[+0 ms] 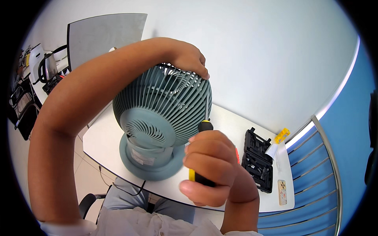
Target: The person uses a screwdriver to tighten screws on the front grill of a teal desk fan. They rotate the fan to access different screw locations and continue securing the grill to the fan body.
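Fan point(161, 118), grey-green, stands upright on the white desk point(232, 122), rear grille toward the person, its round base near the desk's front edge. Left hand point(189, 59) lies over the fan's top, fingers point(202, 70) curled down on the grille rim, bracing it. Right hand point(210, 167) is clenched round a black-and-yellow screwdriver point(205, 126); the shaft runs up to the grille's right edge just under the left fingertips, tip hidden among the slats. Step in hand, by my reading: working a screw on the rear grille, likely loosening it. The next move would call for keeping the tip seated and square to the screw while the left hand stops the fan from twisting or tipping. Right of the fan: an open black bit case point(258, 159), a small yellow thing point(282, 135) beyond it, a flat card-like thing point(282, 191) near the desk's corner.
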A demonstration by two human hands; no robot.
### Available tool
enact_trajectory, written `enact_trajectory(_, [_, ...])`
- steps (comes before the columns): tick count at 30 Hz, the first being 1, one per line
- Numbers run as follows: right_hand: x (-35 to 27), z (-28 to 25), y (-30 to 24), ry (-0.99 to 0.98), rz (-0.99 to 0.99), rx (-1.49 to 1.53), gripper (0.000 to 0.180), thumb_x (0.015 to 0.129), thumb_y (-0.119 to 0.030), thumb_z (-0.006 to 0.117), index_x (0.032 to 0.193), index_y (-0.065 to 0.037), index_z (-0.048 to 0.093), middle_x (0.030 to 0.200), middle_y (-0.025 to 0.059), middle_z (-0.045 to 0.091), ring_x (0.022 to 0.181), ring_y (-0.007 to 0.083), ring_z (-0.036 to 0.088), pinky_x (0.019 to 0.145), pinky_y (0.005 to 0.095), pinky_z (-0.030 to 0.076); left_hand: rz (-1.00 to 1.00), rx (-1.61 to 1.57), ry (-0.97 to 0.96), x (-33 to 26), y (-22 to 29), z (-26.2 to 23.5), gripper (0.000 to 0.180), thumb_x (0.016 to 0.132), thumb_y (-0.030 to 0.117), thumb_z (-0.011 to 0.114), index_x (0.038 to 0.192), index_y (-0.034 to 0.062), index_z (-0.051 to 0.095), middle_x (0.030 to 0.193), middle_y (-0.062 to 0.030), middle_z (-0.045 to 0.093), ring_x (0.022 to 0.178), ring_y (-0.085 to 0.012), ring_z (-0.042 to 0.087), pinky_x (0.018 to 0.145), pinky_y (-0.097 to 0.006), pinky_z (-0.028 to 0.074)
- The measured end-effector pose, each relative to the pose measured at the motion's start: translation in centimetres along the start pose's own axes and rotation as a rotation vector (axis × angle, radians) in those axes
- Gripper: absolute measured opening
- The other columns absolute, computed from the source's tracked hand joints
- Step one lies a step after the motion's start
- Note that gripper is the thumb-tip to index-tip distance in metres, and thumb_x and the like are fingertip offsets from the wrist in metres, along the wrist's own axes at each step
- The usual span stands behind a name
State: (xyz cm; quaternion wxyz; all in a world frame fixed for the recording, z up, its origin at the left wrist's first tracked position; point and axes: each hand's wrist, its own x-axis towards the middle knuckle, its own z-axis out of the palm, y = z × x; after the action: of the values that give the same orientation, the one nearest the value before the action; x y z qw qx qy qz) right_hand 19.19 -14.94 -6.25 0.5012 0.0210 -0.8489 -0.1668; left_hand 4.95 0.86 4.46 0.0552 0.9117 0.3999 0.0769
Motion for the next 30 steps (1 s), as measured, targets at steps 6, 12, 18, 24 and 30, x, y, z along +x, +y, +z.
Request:
enact_trajectory(6, [0.6, 0.0, 1.1, -0.025, -0.113, 0.010, 0.030, 0.073, -0.002, 0.067, 0.098, -0.012, 0.053, 0.094, 0.0073, 0.059, 0.081, 0.0264, 0.065, 0.075, 0.0433, 0.060, -0.005, 0.003, -0.002, 0.0, 0.1, 0.1, 0.068, 0.086, 0.052, 0.057, 0.132, 0.0030, 0.060, 0.129, -0.0256, 0.061, 0.120, -0.0396, 0.058, 0.104, -0.042, 0.044])
enact_trajectory(12, [1.4, -2.5, 0.8, -0.213, 0.097, 0.223, 0.019, 0.081, -0.010, 0.070, 0.090, -0.010, 0.053, 0.082, 0.0063, 0.063, 0.075, 0.0248, 0.065, 0.070, 0.0393, 0.058, -0.016, -0.015, -0.016, -0.1, 0.3, 0.0, 0.069, 0.086, 0.052, 0.058, 0.133, 0.0021, 0.059, 0.131, -0.0253, 0.060, 0.122, -0.0395, 0.057, 0.105, -0.042, 0.043])
enact_trajectory(18, [0.5, -1.6, 0.0, 0.254, 0.199, -0.150, 0.037, 0.098, -0.045, 0.055, 0.121, -0.018, 0.043, 0.088, 0.0060, 0.057, 0.062, 0.0190, 0.054, 0.064, 0.0383, 0.052, 0.007, -0.024, -0.042, -0.2, 0.3, -0.3, 0.070, 0.086, 0.053, 0.057, 0.133, 0.0015, 0.058, 0.131, -0.0250, 0.060, 0.122, -0.0395, 0.057, 0.106, -0.041, 0.042])
enact_trajectory(24, [0.6, -1.7, 0.6, 0.181, 0.106, -0.123, 0.040, 0.098, -0.050, 0.050, 0.118, -0.016, 0.042, 0.096, 0.0095, 0.055, 0.074, 0.0244, 0.058, 0.072, 0.0450, 0.055, 0.016, -0.015, -0.027, -0.2, 0.0, -0.3, 0.070, 0.085, 0.054, 0.057, 0.132, 0.0016, 0.059, 0.131, -0.0250, 0.060, 0.122, -0.0395, 0.056, 0.106, -0.042, 0.042])
enact_trajectory(30, [1.9, -0.2, 1.0, 0.227, 0.001, 0.052, 0.014, 0.076, -0.010, 0.064, 0.085, -0.008, 0.053, 0.093, 0.0105, 0.059, 0.080, 0.0277, 0.064, 0.072, 0.0454, 0.060, 0.024, -0.004, -0.035, 0.1, 0.0, -0.2, 0.070, 0.085, 0.053, 0.057, 0.132, 0.0020, 0.059, 0.131, -0.0253, 0.060, 0.122, -0.0399, 0.056, 0.106, -0.043, 0.042])
